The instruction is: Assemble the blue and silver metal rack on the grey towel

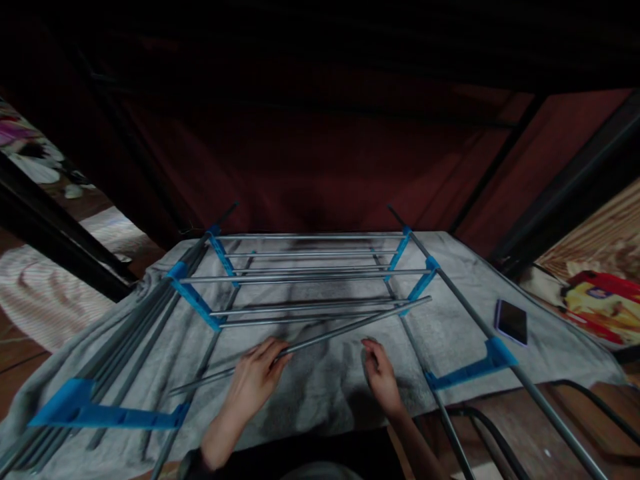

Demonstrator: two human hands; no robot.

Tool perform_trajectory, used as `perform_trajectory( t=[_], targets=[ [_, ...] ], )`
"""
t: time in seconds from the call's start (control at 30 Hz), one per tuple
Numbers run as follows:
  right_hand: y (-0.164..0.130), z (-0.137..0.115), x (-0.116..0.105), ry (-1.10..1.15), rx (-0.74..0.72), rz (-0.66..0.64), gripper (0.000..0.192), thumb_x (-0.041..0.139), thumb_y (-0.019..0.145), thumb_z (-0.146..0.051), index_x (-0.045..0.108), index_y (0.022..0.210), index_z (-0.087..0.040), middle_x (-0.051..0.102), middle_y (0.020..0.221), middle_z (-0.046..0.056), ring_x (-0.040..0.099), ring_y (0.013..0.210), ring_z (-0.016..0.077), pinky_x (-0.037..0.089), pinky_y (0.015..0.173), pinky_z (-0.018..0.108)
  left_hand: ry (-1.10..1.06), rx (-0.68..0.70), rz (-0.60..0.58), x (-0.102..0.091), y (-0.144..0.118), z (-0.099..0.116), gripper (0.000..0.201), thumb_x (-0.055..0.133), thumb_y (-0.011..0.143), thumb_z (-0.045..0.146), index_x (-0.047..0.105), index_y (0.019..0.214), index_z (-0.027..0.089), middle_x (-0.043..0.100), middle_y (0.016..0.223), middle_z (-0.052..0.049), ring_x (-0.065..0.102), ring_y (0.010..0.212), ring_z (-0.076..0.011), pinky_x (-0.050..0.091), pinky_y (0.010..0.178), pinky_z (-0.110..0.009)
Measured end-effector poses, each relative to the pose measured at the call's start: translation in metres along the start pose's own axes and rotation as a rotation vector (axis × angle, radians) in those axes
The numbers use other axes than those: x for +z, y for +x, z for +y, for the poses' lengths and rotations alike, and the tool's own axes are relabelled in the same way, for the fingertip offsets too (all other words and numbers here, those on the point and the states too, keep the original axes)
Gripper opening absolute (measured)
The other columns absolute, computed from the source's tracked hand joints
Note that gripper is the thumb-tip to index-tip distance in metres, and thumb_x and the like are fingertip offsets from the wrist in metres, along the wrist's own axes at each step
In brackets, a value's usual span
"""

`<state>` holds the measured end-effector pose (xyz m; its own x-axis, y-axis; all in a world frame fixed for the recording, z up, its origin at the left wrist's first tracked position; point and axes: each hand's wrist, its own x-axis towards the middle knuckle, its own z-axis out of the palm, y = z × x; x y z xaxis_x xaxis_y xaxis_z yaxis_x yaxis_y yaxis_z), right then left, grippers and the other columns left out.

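My left hand (257, 377) is closed around a loose grey metal tube (340, 331), which slants up to the right in front of a partly assembled rack. My right hand (379, 373) hovers right of it, fingers curled and slightly apart, touching nothing I can see. The rack has long side tubes (465, 300), blue plastic brackets (423, 280) and several crossbars (305, 277) across its far part. Nearer me, a left blue bracket (115, 415) and a right blue bracket (473, 365) face each other with no crossbar between them.
Several loose tubes (125, 340) lie along the left side. A phone (512, 323) rests on the grey cloth (450, 333) at the right. Dark frame posts (565, 193) and a red curtain (310, 167) stand behind. A black curved chair frame (490, 427) is at lower right.
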<state>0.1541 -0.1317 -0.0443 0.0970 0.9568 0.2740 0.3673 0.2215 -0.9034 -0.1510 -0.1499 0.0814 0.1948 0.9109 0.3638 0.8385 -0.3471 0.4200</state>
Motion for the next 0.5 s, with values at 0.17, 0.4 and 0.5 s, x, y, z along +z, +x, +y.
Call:
perform_trajectory(
  t=[0.17, 0.4, 0.5],
  targets=[
    [0.002, -0.007, -0.017, 0.181, 0.243, 0.153, 0.036, 0.058, 0.087, -0.047, 0.067, 0.109, -0.021, 0.070, 0.114, 0.008, 0.063, 0.108, 0.0232, 0.048, 0.101, 0.040, 0.110, -0.001, -0.095, 0.019, -0.014, -0.013, 0.031, 0.042, 0.099, 0.037, 0.071, 0.102, 0.024, 0.073, 0.099, -0.005, 0.070, 0.085, -0.0216, 0.055, 0.079, -0.035],
    [0.024, -0.012, -0.032, 0.557, 0.482, 0.211, 0.028, 0.070, 0.074, -0.045, 0.063, 0.093, -0.025, 0.071, 0.094, 0.001, 0.069, 0.092, 0.0214, 0.056, 0.086, 0.035, 0.129, 0.037, -0.168, 0.040, -0.017, -0.025, 0.032, 0.040, 0.100, 0.033, 0.069, 0.107, 0.024, 0.072, 0.104, -0.005, 0.070, 0.090, -0.0220, 0.054, 0.082, -0.036],
    [0.026, -0.003, -0.031, 0.692, 0.560, 0.214, 0.030, 0.072, 0.074, -0.046, 0.060, 0.089, -0.024, 0.071, 0.086, 0.001, 0.071, 0.091, 0.0219, 0.057, 0.086, 0.037, 0.126, 0.050, -0.196, 0.046, -0.018, -0.031, 0.031, 0.040, 0.100, 0.031, 0.069, 0.107, 0.023, 0.072, 0.103, -0.005, 0.070, 0.089, -0.0226, 0.054, 0.082, -0.038]
  ],
)
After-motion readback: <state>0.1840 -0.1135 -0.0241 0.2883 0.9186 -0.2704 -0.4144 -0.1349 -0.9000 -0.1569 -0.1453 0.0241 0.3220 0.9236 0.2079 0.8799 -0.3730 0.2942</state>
